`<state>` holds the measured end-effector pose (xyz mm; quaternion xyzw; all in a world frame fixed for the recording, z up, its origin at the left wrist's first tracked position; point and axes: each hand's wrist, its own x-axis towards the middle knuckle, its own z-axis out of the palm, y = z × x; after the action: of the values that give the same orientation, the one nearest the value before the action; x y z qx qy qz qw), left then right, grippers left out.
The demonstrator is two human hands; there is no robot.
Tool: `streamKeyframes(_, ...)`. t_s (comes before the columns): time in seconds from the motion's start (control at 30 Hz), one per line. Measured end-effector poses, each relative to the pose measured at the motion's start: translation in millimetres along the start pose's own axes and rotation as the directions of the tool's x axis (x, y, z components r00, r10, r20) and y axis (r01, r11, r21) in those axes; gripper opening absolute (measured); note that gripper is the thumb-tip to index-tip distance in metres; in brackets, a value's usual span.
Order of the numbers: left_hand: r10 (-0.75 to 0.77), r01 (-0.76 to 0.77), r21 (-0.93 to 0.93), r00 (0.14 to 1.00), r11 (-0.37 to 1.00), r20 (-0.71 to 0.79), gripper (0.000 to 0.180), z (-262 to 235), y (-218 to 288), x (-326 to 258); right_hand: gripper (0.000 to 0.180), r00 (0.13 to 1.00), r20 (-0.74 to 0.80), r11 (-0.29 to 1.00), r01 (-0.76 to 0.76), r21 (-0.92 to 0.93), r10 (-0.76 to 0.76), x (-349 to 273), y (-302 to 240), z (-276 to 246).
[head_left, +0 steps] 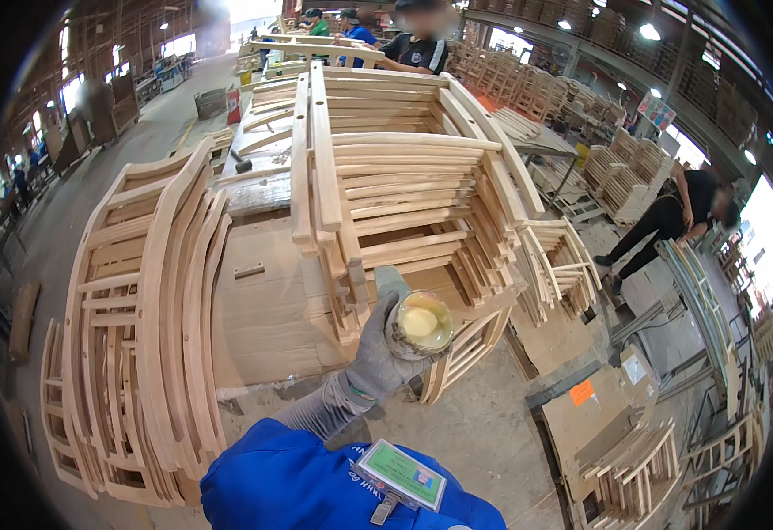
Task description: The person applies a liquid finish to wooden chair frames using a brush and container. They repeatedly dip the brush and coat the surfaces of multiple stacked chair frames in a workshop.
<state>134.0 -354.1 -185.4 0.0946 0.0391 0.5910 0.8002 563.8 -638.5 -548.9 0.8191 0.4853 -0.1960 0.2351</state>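
My left hand, in a grey glove, is closed round a small round cup held out over the floor. Pale yellow, glue-like stuff lies inside the cup, and its rim looks smeared. Just beyond it a pale grey-green piece sticks up; I cannot tell what it is. Past the cup rises a large stack of light wooden chair-back frames, with curved posts and cross slats. The cup is near the stack's close end. My right hand is out of view.
More curved wooden frames stand stacked at the left, beside flat cardboard. A hammer lies on the far bench. One person works behind the stack; another bends at the right. Smaller frames sit lower right.
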Motion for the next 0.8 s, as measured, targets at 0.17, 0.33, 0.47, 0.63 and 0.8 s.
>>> streamKeyframes(0.17,-0.015,0.018,0.058,0.999,0.998,-0.048,0.045,7.6,-7.5,9.4,0.036,0.989,0.082,0.981,-0.135,0.140,0.124,-64.0,20.3,10.9)
streamKeyframes(0.33,-0.033,0.037,0.022,0.988,0.999,-0.152,0.049,-20.7,-15.2,35.0,0.045,0.915,0.376,0.987,-0.109,-0.117,0.145,-92.9,26.4,15.8)
streamKeyframes(0.47,-0.357,0.337,0.151,0.925,0.929,0.130,0.054,-20.4,-27.3,75.9,0.024,0.596,0.489,-0.299,-0.394,0.869,0.637,-74.8,9.0,36.7)
streamKeyframes(0.63,-0.431,0.431,0.157,0.902,0.889,-0.033,0.052,-7.0,-125.4,89.2,0.031,0.609,0.156,0.118,-0.385,0.915,0.778,-78.0,3.6,17.8)
streamKeyframes(0.8,-0.621,0.614,0.175,0.784,0.770,-0.018,0.052,2.0,-201.5,80.0,0.032,0.440,0.400,-0.181,-0.459,0.870,0.804,-154.8,-9.0,60.3)
